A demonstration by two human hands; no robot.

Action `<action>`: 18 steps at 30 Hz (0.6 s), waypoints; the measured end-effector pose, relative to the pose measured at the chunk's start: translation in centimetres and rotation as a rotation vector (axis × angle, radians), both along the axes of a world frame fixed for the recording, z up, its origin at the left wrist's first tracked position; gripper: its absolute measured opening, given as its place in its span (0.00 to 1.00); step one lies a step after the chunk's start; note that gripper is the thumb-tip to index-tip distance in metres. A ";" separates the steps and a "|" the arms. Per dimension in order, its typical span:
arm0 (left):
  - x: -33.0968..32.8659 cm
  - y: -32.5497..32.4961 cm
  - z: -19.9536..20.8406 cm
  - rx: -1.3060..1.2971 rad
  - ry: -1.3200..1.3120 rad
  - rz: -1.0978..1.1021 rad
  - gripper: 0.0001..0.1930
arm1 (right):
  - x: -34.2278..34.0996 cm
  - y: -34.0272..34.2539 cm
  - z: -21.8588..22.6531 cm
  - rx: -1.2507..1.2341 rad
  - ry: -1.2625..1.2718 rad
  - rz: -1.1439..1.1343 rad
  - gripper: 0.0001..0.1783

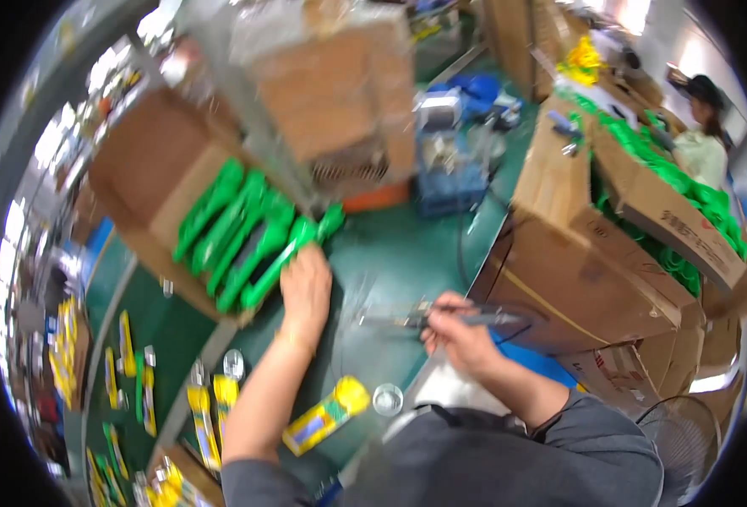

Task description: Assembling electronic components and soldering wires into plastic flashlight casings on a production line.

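My left hand (308, 283) is closed around the end of a long green plastic piece (293, 241) at the right edge of an open carton (141, 156). In that carton lie several more green pieces (234, 220), side by side, with dark parts between some of them. Over the bench's front right, my right hand (458, 336) grips a thin dark pen-like tool (488, 318) with slender metal ends pointing left. Motion blur hides the tool's exact kind. Close to my body lies a yellow-and-green packaged piece (327, 416), beside a clear round cap (387, 399).
A large carton (335, 93) and a blue device (451, 173) stand at the back of the green bench (373, 253). Stacked cartons (559, 279) with green parts rise on the right. Yellow packages (204, 422) lie left. Another person (701, 135) is far right, near a fan (682, 439).
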State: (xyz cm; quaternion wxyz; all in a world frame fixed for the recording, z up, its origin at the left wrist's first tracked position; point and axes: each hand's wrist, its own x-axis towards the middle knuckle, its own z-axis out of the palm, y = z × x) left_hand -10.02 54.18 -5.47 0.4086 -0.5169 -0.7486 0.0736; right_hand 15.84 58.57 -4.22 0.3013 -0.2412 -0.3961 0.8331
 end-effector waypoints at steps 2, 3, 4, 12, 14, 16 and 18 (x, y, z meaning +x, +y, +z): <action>-1.4 0.3 1.2 0.048 -0.066 -0.072 0.03 | 0.8 -0.4 0.4 0.051 -0.014 -0.032 0.07; -1.6 0.4 1.6 0.054 -0.088 -0.095 0.02 | 1.1 -0.4 0.6 0.086 0.018 -0.050 0.08; -1.3 -0.1 2.1 0.064 -0.106 -0.126 0.02 | 1.6 -0.5 0.7 0.116 -0.001 -0.054 0.08; 2.9 -12.5 4.9 0.159 -0.775 -0.144 0.05 | 3.1 -0.2 -0.7 0.051 0.016 -0.102 0.09; 3.0 -17.4 3.3 0.143 -0.982 0.035 0.05 | 2.5 -0.3 -1.1 0.070 0.033 -0.043 0.11; 3.0 -20.5 2.1 0.139 -1.125 0.103 0.06 | 1.5 -0.1 -1.8 0.057 0.063 -0.007 0.14; 4.1 -21.3 2.8 0.060 -1.225 0.087 0.06 | 0.5 -0.8 -1.1 -0.107 0.100 -0.011 0.15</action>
